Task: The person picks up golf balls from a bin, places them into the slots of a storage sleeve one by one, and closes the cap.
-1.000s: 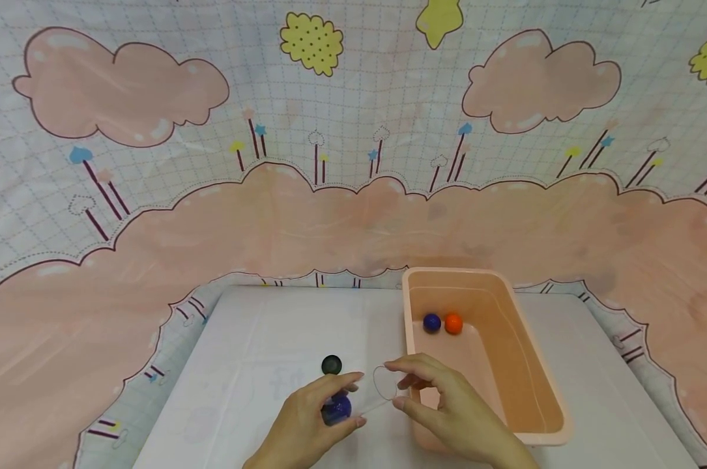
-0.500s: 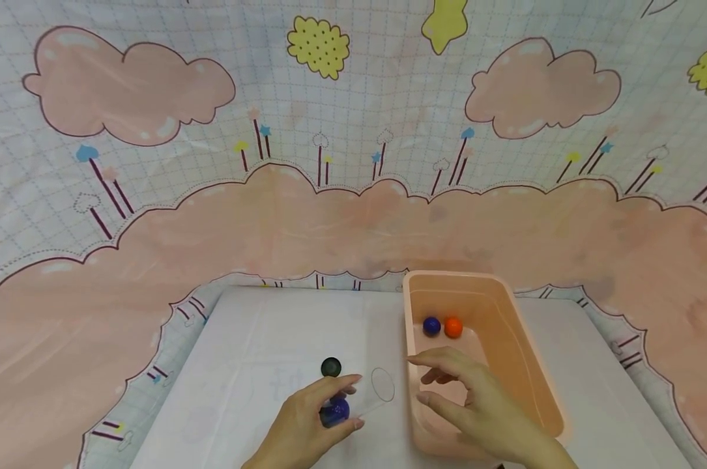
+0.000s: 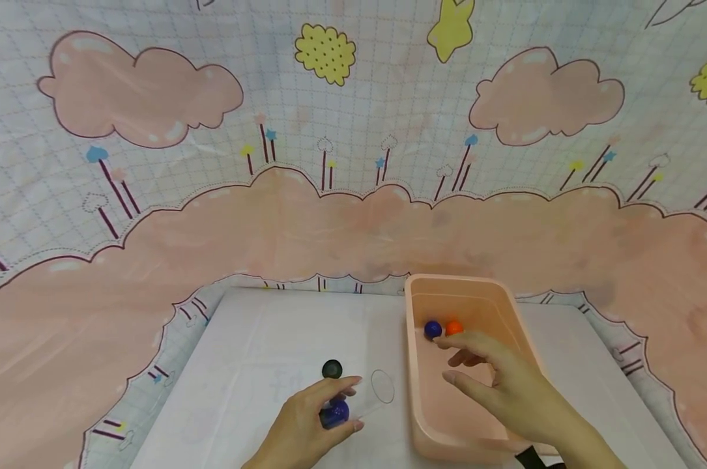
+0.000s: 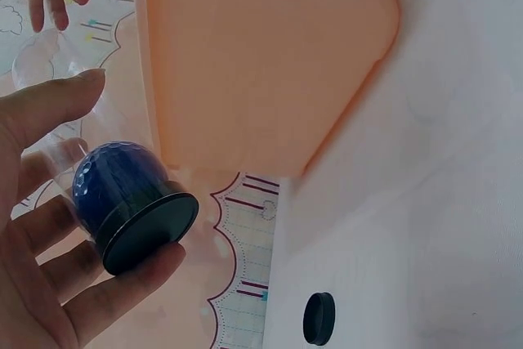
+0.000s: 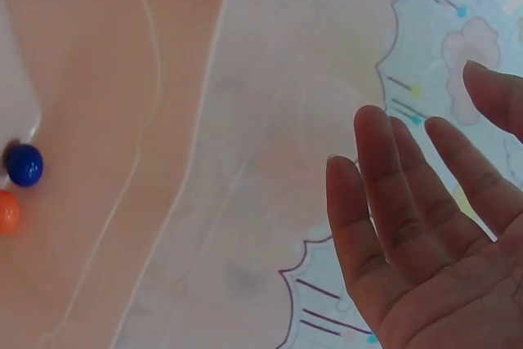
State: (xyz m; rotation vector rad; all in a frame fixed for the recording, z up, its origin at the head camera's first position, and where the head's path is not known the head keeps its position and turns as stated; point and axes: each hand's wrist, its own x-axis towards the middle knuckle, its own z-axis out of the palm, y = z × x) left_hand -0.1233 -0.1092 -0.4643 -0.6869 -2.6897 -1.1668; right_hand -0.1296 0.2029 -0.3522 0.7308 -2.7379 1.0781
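Observation:
My left hand (image 3: 309, 417) grips a clear plastic tube (image 4: 105, 112) lying sideways, its round open end facing right in the head view. A shiny blue ball (image 3: 334, 413) sits inside at the other end, against a black cap (image 4: 151, 233). My fingers curl round the tube near that cap. My right hand (image 3: 500, 378) hovers over the peach bin (image 3: 413, 391) with nothing in it, fingers loosely spread in the right wrist view. Under it in the head view, a dark blue ball (image 3: 432, 330) and an orange ball (image 3: 454, 327) lie in the bin.
A loose black cap (image 3: 332, 369) lies on the white table (image 3: 259, 352) just beyond my left hand. Behind the table hangs a cloth (image 3: 341, 228) printed with clouds. The bin's walls rise at the table's right side.
My right hand has let go of the tube's open end and moved right, over the bin. My left hand stays with the tube. The view has tilted slightly.

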